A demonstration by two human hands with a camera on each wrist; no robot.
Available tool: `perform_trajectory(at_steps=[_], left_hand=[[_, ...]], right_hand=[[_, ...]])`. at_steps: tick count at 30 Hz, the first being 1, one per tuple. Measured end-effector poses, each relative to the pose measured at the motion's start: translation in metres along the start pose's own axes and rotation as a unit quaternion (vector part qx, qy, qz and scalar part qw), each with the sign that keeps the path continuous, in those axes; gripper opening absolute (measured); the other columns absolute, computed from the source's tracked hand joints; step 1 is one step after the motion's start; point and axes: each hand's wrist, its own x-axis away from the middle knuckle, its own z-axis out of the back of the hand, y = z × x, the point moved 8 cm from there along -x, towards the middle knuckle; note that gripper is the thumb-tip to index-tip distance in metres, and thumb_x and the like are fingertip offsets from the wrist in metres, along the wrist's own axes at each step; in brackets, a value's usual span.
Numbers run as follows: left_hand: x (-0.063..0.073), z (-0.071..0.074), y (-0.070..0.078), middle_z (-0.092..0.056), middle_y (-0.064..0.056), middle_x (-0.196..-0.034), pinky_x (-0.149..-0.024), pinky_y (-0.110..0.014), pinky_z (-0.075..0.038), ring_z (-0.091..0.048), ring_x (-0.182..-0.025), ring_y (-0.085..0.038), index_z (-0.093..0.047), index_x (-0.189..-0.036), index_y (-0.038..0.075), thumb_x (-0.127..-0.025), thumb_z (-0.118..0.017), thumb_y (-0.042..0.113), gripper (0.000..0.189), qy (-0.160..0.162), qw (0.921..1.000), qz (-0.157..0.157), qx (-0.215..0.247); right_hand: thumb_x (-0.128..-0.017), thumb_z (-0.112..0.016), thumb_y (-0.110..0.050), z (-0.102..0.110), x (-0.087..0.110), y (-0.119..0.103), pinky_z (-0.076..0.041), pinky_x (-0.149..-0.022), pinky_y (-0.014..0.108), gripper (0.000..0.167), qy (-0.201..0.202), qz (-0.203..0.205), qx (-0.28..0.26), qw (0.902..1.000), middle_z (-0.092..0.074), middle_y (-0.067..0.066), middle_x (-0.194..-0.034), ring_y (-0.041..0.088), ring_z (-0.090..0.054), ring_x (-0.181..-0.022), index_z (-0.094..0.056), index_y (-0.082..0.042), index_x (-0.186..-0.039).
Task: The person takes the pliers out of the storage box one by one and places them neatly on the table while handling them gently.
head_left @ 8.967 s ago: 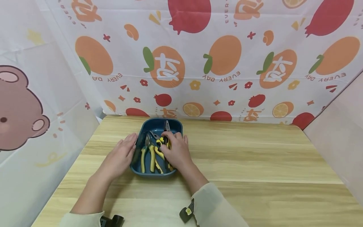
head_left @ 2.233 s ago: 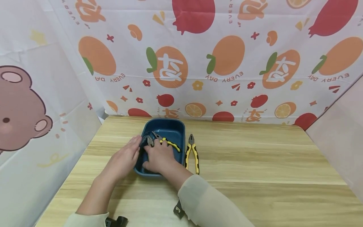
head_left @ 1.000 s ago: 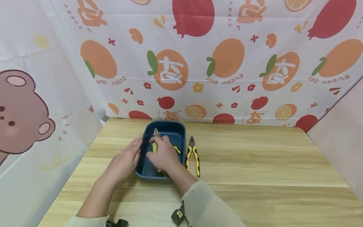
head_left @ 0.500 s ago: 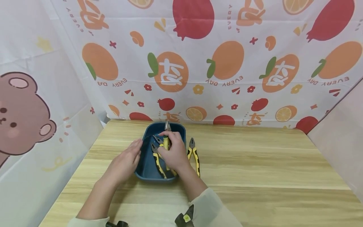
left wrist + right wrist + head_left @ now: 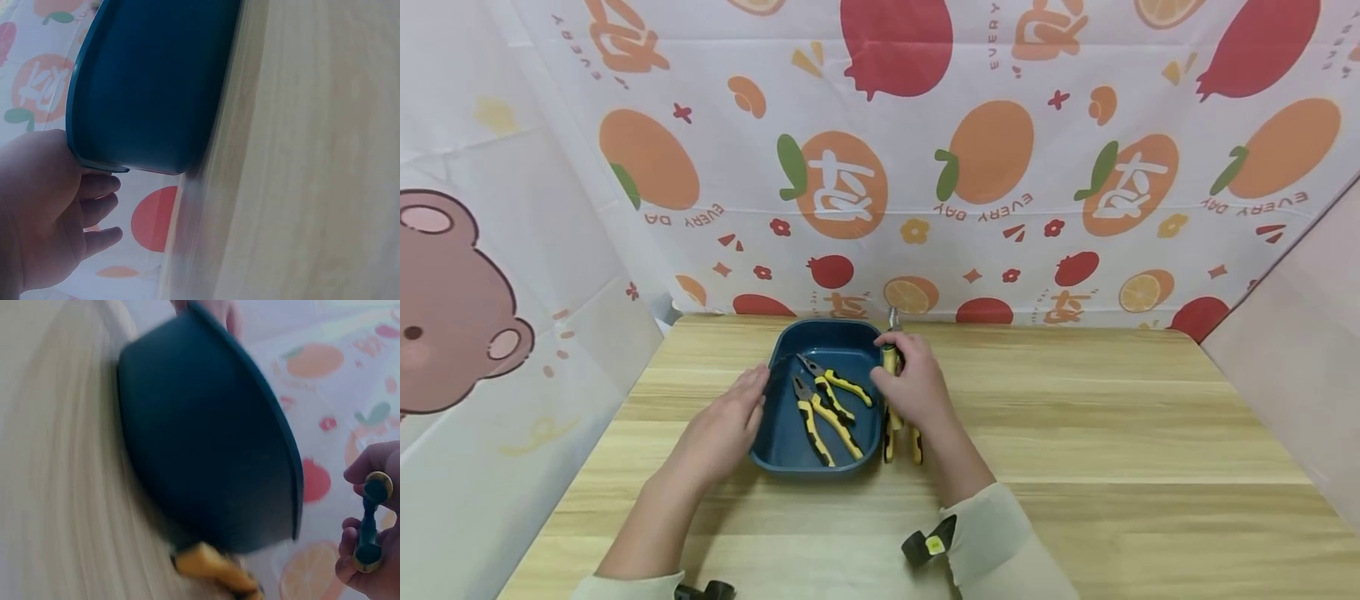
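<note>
My left hand [image 5: 718, 429] lies with extended fingers against the left wall of a dark blue tray [image 5: 775, 446]; the left wrist view shows its fingers at the tray's rim. My right hand [image 5: 917, 387] holds pliers with yellow-green handles [image 5: 890, 360], upright just beyond the tray's right rim. In the right wrist view the ends of these pliers' handles [image 5: 369, 550] show between the fingers. Inside the tray lie long-nose pliers [image 5: 848, 387] and another pair of black-and-yellow pliers [image 5: 811, 429]. More black-and-yellow pliers [image 5: 917, 447] lie on the table under my right hand, mostly hidden.
The wooden table [image 5: 1075, 417] extends to the right of the tray. Behind it hangs a fruit-printed cloth [image 5: 992, 242], and a cloth with a bear print [image 5: 452, 317] covers the left side.
Black-and-yellow pliers went from the tray to the table on its right. Since then my right hand has gripped the yellow-green pliers and lifted them rightward out of the tray. The left hand stays.
</note>
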Motion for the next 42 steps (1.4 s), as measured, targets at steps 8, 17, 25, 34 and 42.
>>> perform_trajectory(at_steps=[8, 17, 25, 34, 42], left_hand=[[-0.002, 0.0, 0.0, -0.029, -0.017, -0.16, -0.116, -0.059, -0.029, -0.026, -0.148, -0.036, -0.029, -0.154, 0.003, -0.106, -0.037, 0.022, 0.052, -0.003, 1.0, -0.001, 0.001], [-0.002, 0.001, 0.0, -0.028, -0.017, -0.16, -0.116, -0.06, -0.028, -0.024, -0.148, -0.037, -0.028, -0.154, 0.003, -0.106, -0.038, 0.022, 0.053, -0.007, 1.0, 0.0, 0.004], [-0.003, 0.001, 0.002, -0.028, -0.018, -0.16, -0.116, -0.059, -0.028, -0.024, -0.148, -0.037, -0.029, -0.154, 0.002, -0.106, -0.036, 0.022, 0.052, -0.004, 1.0, -0.007, -0.003], [-0.004, 0.001, 0.003, -0.028, -0.018, -0.16, -0.117, -0.059, -0.028, -0.024, -0.148, -0.037, -0.029, -0.154, 0.002, -0.107, -0.034, 0.024, 0.053, -0.005, 1.0, -0.006, 0.0], [-0.004, 0.0, 0.002, -0.028, -0.018, -0.16, -0.116, -0.06, -0.028, -0.025, -0.148, -0.037, -0.028, -0.154, 0.002, -0.106, -0.037, 0.022, 0.053, -0.007, 1.0, -0.002, 0.002]], right_hand=[[-0.084, -0.069, -0.026, 0.025, -0.007, 0.039, -0.052, -0.079, 0.041, 0.028, -0.024, -0.05, 0.098, 0.9936, -0.059, 0.007, -0.122, 0.026, -0.055, -0.099, -0.067, -0.02, -0.111], [-0.083, -0.068, -0.025, 0.03, -0.004, 0.078, -0.047, -0.069, 0.033, 0.031, -0.086, -0.109, 0.168, 0.976, -0.059, 0.013, -0.116, 0.024, -0.056, -0.088, -0.067, -0.014, -0.111], [-0.08, -0.068, -0.029, 0.03, 0.002, 0.09, -0.045, -0.067, 0.035, 0.025, -0.101, -0.139, 0.219, 0.9604, -0.054, 0.012, -0.111, 0.028, -0.053, -0.09, -0.066, -0.02, -0.103], [-0.08, -0.073, -0.034, 0.027, 0.005, 0.09, -0.046, -0.066, 0.04, 0.025, -0.101, -0.146, 0.261, 0.9488, -0.052, 0.012, -0.108, 0.03, -0.05, -0.096, -0.066, -0.021, -0.1], [-0.079, -0.074, -0.035, 0.023, 0.009, 0.091, -0.044, -0.065, 0.04, 0.026, -0.099, -0.155, 0.272, 0.9445, -0.05, 0.012, -0.108, 0.03, -0.048, -0.095, -0.064, -0.022, -0.099]])
